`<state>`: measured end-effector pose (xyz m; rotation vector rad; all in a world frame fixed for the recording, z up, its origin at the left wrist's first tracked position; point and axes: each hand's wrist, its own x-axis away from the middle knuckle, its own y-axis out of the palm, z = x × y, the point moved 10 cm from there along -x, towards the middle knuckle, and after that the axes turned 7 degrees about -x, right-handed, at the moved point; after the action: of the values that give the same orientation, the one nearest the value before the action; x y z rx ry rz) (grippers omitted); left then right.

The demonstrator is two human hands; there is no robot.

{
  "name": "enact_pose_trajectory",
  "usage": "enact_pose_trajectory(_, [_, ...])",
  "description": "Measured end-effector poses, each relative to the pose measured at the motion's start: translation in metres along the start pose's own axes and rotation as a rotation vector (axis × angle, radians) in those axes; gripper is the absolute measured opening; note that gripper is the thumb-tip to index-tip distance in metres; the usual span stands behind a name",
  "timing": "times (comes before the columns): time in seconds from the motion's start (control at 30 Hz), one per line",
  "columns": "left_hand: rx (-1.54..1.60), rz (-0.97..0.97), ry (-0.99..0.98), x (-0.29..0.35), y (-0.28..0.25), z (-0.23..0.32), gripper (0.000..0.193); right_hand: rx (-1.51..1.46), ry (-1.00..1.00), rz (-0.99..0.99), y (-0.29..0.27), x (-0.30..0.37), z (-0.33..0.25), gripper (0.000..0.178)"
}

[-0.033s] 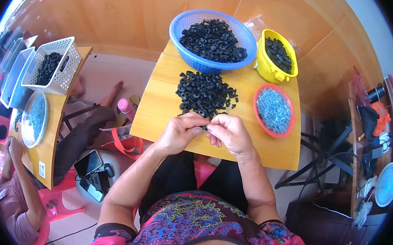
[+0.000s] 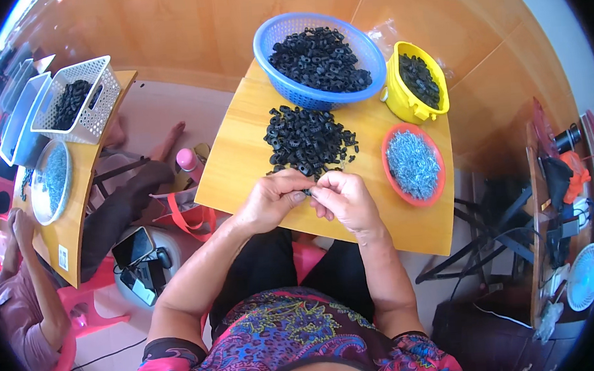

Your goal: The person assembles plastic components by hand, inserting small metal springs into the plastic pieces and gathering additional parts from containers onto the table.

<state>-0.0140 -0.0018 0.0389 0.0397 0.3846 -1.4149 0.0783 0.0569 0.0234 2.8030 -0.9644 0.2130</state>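
Your left hand (image 2: 271,202) and right hand (image 2: 348,201) pinch a small dark piece (image 2: 306,192), fingers (image 2: 292,181) nearly closed; best steady it inside the worktop's (image 2: 410,229) near edge.

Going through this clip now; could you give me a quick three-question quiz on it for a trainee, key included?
1. Which container holds the silvery-blue pieces?
2. True or false: the loose black pile nearest the person lies in a yellow bucket.
3. The person's left hand and right hand are: a) far apart; b) close together, fingers at a small dark part; c) hidden from view.

Key:
1. The red dish.
2. False; it lies on the table.
3. b
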Motion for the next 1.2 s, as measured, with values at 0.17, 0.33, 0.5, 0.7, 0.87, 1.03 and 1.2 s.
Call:
enact_pose_trajectory(0.17, [0.152, 0.066, -0.218, 0.003, -0.004, -0.030, 0.019, 0.301, -0.133, 0.130, -0.030, 0.008, -0.009, 0.025])
enact_pose_trajectory(0.33, [0.404, 0.232, -0.343, 0.004, -0.019, -0.052, 0.020, 0.603, -0.306, 0.463, -0.104, 0.017, -0.008, 0.015])
enact_pose_trajectory(0.5, [0.459, 0.296, -0.369, 0.007, -0.031, -0.064, 0.018, 0.854, -0.457, 0.477, -0.096, 0.012, -0.017, 0.011])
enact_pose_trajectory(0.7, [0.501, 0.328, -0.370, 0.009, -0.035, -0.062, 0.018, 0.960, -0.422, 0.426, -0.085, -0.013, -0.007, 0.020])
enact_pose_trajectory(0.87, [0.477, 0.322, -0.395, 0.009, -0.036, -0.062, 0.018, 1.045, -0.356, 0.421, -0.084, -0.020, -0.002, 0.016])
enact_pose_trajectory(1.03, [0.480, 0.312, -0.412, 0.006, -0.032, -0.062, 0.018, 1.009, -0.476, 0.481, -0.089, -0.008, -0.015, 0.011])
enact_pose_trajectory(1.2, [0.504, 0.307, -0.362, 0.007, -0.032, -0.058, 0.018, 1.032, -0.506, 0.429, -0.086, -0.006, -0.020, 0.017])
